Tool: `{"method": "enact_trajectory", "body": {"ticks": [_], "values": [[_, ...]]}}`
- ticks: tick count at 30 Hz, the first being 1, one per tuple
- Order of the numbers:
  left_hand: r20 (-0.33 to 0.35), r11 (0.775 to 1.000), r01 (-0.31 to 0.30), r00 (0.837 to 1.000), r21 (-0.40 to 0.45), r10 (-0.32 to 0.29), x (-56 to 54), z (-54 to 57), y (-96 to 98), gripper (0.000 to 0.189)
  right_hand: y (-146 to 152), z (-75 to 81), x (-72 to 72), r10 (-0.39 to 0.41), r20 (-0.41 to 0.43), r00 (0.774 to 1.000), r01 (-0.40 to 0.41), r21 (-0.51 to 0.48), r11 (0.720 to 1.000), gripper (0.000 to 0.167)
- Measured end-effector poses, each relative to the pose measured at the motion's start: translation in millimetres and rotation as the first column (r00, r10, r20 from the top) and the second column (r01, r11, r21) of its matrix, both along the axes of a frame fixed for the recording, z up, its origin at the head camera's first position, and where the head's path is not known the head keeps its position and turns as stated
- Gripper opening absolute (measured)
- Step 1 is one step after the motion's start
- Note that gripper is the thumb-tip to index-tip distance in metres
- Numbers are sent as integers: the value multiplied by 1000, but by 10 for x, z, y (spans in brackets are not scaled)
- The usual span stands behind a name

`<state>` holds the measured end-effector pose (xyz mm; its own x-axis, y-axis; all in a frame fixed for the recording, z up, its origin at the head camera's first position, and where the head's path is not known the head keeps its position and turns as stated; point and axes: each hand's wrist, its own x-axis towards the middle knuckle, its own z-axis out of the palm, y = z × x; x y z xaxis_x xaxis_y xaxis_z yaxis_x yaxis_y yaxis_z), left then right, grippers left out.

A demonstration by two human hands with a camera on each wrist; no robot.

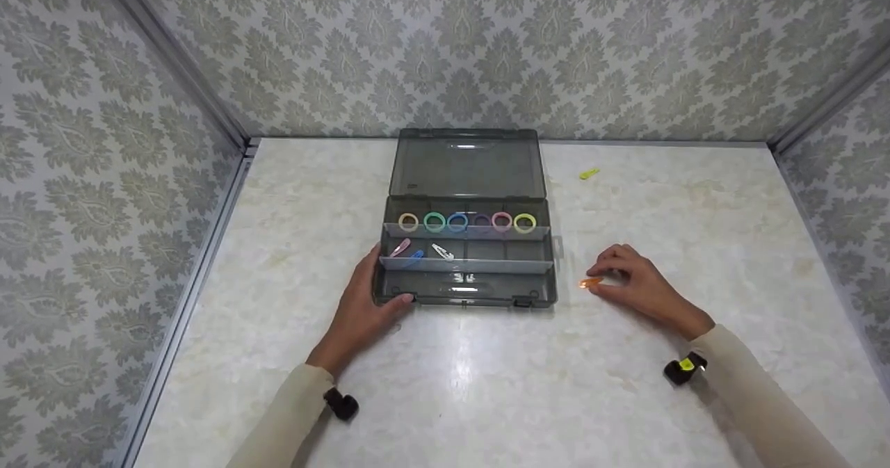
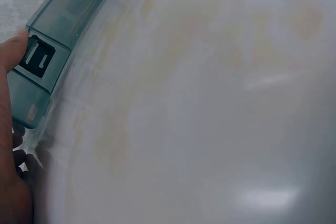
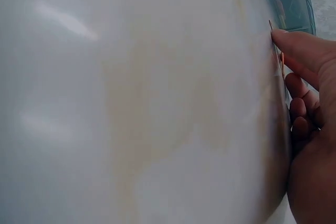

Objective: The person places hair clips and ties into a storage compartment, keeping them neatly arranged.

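Observation:
A dark see-through plastic compartment box (image 1: 464, 287) lies with its lid (image 1: 467, 165) raised at the back. My left hand (image 1: 361, 304) grips the box's front left corner, thumb on the front edge; in the left wrist view the thumb (image 2: 14, 48) lies beside a black latch (image 2: 37, 56). To the right of the box, my right hand (image 1: 643, 287) pinches an orange hair clip (image 1: 591, 283) between thumb and fingers, close over the table. In the box's middle row are a pink hair clip (image 1: 400, 247), a blue one (image 1: 414, 258) and a white one (image 1: 443, 252).
Several coloured ring-shaped bands, among them a green band (image 1: 434, 222) and a yellow band (image 1: 525, 223), stand in the box's back row. Farther back on the table (image 1: 695, 224) lies a yellow-green hair clip (image 1: 589, 174). Patterned panels (image 1: 500, 51) border the table at the back and sides.

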<state>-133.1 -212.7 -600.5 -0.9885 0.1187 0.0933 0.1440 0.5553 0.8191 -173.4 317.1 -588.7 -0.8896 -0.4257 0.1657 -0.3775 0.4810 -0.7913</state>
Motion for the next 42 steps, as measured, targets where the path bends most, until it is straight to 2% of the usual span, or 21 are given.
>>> {"method": "enact_trajectory", "body": {"ticks": [9,19,28,36,42], "values": [[-16,1000,2,1000,10,-2,-12,0,2,116,22,-66,-16,-12,-17,1000,12,-14,1000,19],[-19,1000,11,1000,15,-11,-15,-2,9,116,22,-63,21,-24,-58,998,23,-18,1000,19],[10,1000,2,1000,-3,-2,-14,33,19,117,5,-89,37,-53,-55,997,51,-30,998,18],[28,1000,-11,1000,-4,11,4,28,10,116,-40,-96,20,-45,-68,997,42,-47,998,15],[39,1000,-20,999,-7,21,1,20,12,116,-64,-102,10,-46,-104,994,39,-62,997,17]]}}
